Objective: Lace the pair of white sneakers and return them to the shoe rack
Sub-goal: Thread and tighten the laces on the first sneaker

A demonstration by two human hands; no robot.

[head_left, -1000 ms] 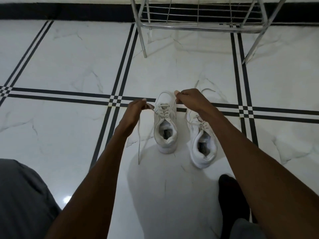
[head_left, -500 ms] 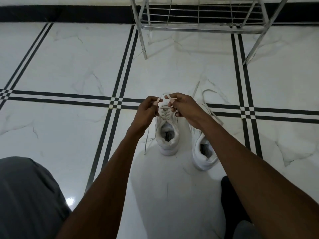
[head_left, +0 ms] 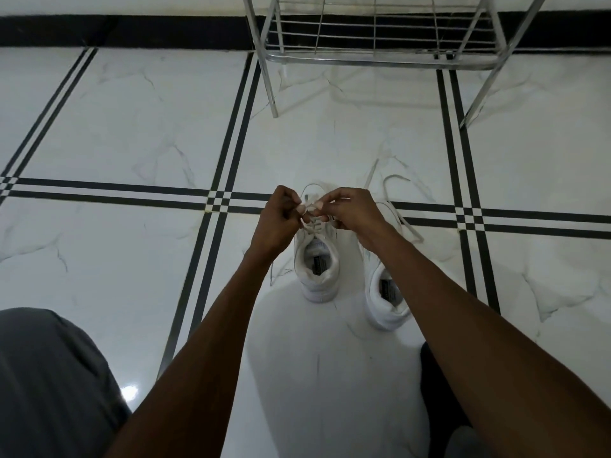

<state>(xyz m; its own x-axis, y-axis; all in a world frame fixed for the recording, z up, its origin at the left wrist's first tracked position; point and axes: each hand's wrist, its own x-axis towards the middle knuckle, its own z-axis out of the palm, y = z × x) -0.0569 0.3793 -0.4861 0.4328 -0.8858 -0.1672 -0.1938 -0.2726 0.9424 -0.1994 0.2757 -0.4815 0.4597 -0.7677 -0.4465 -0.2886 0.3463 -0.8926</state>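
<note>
Two white sneakers stand side by side on the marble floor, heels toward me. Over the tongue of the left sneaker (head_left: 318, 276), my left hand (head_left: 279, 219) and my right hand (head_left: 350, 211) meet, each pinching an end of its white lace (head_left: 312, 226) between fingertips. The lace crosses several eyelets below my fingers. The right sneaker (head_left: 386, 299) sits partly under my right forearm, and its loose lace (head_left: 393, 186) trails forward across the floor. The metal shoe rack (head_left: 377, 57) stands beyond the shoes at the top.
White marble floor with black inlay stripes (head_left: 228, 206) crossing at left and right. A black skirting band runs along the wall behind the rack. My grey-clad knee (head_left: 49, 385) fills the lower left, and a dark sock (head_left: 436, 385) shows at the lower right.
My hands were spread apart pulling the lace ends outward; they have come together above the left sneaker's tongue, now almost touching. The view has tilted slightly, the shoes stay in place.
</note>
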